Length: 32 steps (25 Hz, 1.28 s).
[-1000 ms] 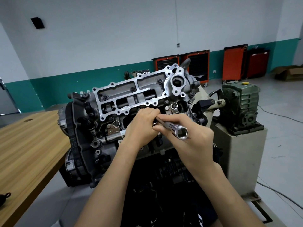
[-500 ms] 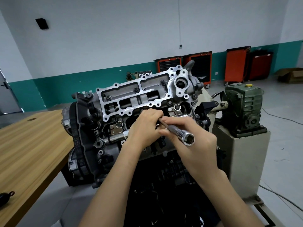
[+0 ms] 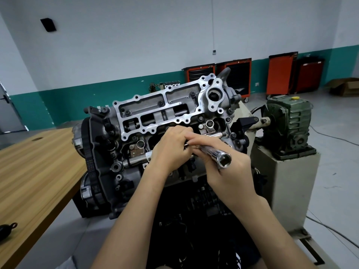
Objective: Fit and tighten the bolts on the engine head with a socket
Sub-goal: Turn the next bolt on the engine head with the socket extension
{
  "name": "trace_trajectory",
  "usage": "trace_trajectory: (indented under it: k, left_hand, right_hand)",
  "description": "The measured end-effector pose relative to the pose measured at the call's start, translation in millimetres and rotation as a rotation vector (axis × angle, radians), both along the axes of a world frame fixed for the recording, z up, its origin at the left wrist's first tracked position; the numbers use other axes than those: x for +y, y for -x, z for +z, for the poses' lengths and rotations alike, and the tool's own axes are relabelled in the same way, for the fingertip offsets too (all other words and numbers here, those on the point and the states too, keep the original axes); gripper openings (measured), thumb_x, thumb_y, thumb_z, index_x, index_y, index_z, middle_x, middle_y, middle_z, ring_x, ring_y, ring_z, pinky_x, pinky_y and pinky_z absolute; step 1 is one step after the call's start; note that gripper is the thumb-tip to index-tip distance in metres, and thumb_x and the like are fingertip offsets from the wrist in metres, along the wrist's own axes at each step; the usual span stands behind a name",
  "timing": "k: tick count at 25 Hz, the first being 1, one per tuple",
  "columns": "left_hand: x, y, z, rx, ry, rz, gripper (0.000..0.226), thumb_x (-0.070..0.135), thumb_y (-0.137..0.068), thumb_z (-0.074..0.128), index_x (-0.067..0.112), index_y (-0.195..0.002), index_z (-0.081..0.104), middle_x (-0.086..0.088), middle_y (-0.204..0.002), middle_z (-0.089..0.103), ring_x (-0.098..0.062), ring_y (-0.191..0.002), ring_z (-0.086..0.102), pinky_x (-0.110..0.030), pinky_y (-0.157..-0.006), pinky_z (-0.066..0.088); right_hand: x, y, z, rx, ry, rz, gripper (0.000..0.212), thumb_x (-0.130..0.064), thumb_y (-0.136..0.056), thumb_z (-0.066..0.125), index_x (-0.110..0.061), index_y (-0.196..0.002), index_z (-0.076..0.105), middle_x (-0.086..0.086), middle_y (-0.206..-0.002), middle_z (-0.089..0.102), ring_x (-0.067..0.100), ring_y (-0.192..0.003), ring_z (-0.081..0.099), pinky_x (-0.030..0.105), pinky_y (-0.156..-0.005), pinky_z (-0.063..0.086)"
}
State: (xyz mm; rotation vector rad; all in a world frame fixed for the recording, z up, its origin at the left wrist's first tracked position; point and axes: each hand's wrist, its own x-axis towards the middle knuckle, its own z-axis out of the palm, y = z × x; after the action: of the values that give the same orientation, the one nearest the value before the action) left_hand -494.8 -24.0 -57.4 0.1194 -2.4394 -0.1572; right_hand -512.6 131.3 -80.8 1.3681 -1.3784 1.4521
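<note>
The engine head (image 3: 155, 121) stands tilted toward me on its stand, with a bright aluminium cover frame (image 3: 161, 111) and several dark bolts seated in it. My right hand (image 3: 229, 171) grips a long chrome socket (image 3: 215, 154); its open square end points at me and its far end runs toward the head. My left hand (image 3: 171, 150) is curled around the socket's far end against the head, hiding the tip and any bolt under it. Another chrome tool (image 3: 213, 134) lies on the head just behind my fingers.
A wooden table (image 3: 33, 171) sits at my left with a small black object (image 3: 5, 229) near its edge. A green gearbox (image 3: 287, 123) on a grey pedestal (image 3: 287, 189) stands at the right. Orange tool cabinets (image 3: 279, 72) line the back wall; cables lie on the floor.
Both hands stay together at the same spot on the head. The socket's open end has swung slightly lower and to the right in my right hand.
</note>
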Motion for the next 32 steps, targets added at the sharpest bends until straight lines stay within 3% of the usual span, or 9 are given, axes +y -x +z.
trace_trajectory:
  k: [4, 9, 13, 17, 19, 22, 26, 30, 32]
  left_hand:
    - [-1.9, 2.1, -1.0, -0.058, 0.061, 0.034, 0.004, 0.019, -0.083, 0.050, 0.015, -0.085, 0.049, 0.008, -0.088, 0.048, -0.014, -0.090, 0.041, -0.023, -0.070, 0.033]
    - [1.5, -1.4, 1.1, 0.026, -0.016, -0.007, 0.005, 0.015, -0.082, 0.053, 0.019, -0.084, 0.052, 0.013, -0.086, 0.048, -0.001, -0.082, 0.032, 0.000, -0.075, 0.026]
    - [0.2, 0.8, 0.9, -0.043, 0.061, 0.016, 0.005, 0.020, -0.082, 0.052, 0.016, -0.084, 0.049, 0.008, -0.087, 0.047, -0.013, -0.089, 0.041, -0.020, -0.069, 0.025]
    - [-0.2, 0.7, -0.8, 0.011, 0.004, 0.025, 0.010, 0.018, -0.081, 0.051, 0.015, -0.088, 0.057, 0.008, -0.091, 0.051, -0.006, -0.087, 0.039, -0.008, -0.069, 0.029]
    - [0.3, 0.8, 0.2, 0.007, 0.015, 0.016, 0.007, 0.017, -0.082, 0.052, 0.014, -0.087, 0.055, 0.007, -0.089, 0.052, -0.007, -0.088, 0.039, -0.007, -0.071, 0.029]
    - [-0.7, 1.8, -0.2, -0.052, 0.068, 0.028, 0.005, 0.017, -0.081, 0.052, 0.015, -0.086, 0.051, 0.005, -0.090, 0.052, -0.016, -0.090, 0.043, -0.021, -0.069, 0.029]
    - [0.8, 0.1, 0.1, 0.026, -0.012, 0.008, 0.008, 0.015, -0.080, 0.052, 0.022, -0.078, 0.048, 0.014, -0.081, 0.045, -0.004, -0.079, 0.034, -0.003, -0.070, 0.029]
    - [-0.6, 1.7, 0.3, -0.034, 0.077, 0.020, 0.008, 0.018, -0.082, 0.053, 0.013, -0.087, 0.053, 0.007, -0.087, 0.049, -0.013, -0.088, 0.040, -0.019, -0.065, 0.022]
    - [-1.1, 2.0, -0.5, -0.031, 0.068, 0.013, 0.009, 0.019, -0.082, 0.053, 0.013, -0.088, 0.053, 0.008, -0.087, 0.049, -0.013, -0.087, 0.040, -0.018, -0.068, 0.025]
  right_hand:
    - [1.6, 2.3, 3.3, -0.039, 0.061, -0.041, 0.021, -0.010, -0.078, 0.079, -0.001, -0.096, 0.072, 0.006, -0.086, 0.073, 0.022, -0.071, 0.069, 0.027, -0.066, 0.053]
    - [-1.3, -1.2, -0.8, 0.015, -0.004, -0.022, 0.031, 0.018, -0.078, 0.068, 0.005, -0.106, 0.068, 0.007, -0.105, 0.070, 0.009, -0.099, 0.065, 0.014, -0.090, 0.049]
    - [4.3, 4.8, 1.7, -0.074, 0.082, -0.042, 0.024, -0.006, -0.075, 0.081, -0.001, -0.097, 0.072, 0.008, -0.081, 0.073, 0.026, -0.064, 0.067, 0.033, -0.059, 0.052]
    - [0.3, -2.0, -0.6, -0.023, -0.022, 0.006, 0.030, 0.012, -0.080, 0.070, 0.004, -0.109, 0.067, 0.007, -0.109, 0.070, 0.013, -0.101, 0.066, 0.023, -0.089, 0.052]
    - [0.8, 1.6, 1.9, -0.009, -0.009, -0.017, 0.028, 0.014, -0.077, 0.072, 0.003, -0.103, 0.070, 0.008, -0.102, 0.073, 0.012, -0.092, 0.068, 0.017, -0.083, 0.052]
    - [4.0, 2.5, 2.1, -0.063, 0.087, -0.030, 0.021, -0.007, -0.077, 0.079, -0.001, -0.096, 0.072, 0.007, -0.084, 0.073, 0.026, -0.065, 0.067, 0.028, -0.063, 0.051]
    - [1.8, -2.5, -2.3, -0.011, -0.012, 0.025, 0.024, 0.010, -0.083, 0.067, 0.005, -0.106, 0.067, 0.008, -0.107, 0.071, 0.015, -0.098, 0.067, 0.022, -0.089, 0.052]
    - [3.2, 6.2, 1.0, -0.051, 0.069, -0.060, 0.024, -0.002, -0.074, 0.081, -0.002, -0.097, 0.072, 0.010, -0.078, 0.073, 0.028, -0.063, 0.067, 0.029, -0.061, 0.051]
    - [2.1, 2.9, -0.9, -0.056, 0.085, -0.057, 0.026, -0.004, -0.074, 0.082, -0.002, -0.098, 0.071, 0.009, -0.080, 0.072, 0.029, -0.063, 0.067, 0.030, -0.060, 0.051]
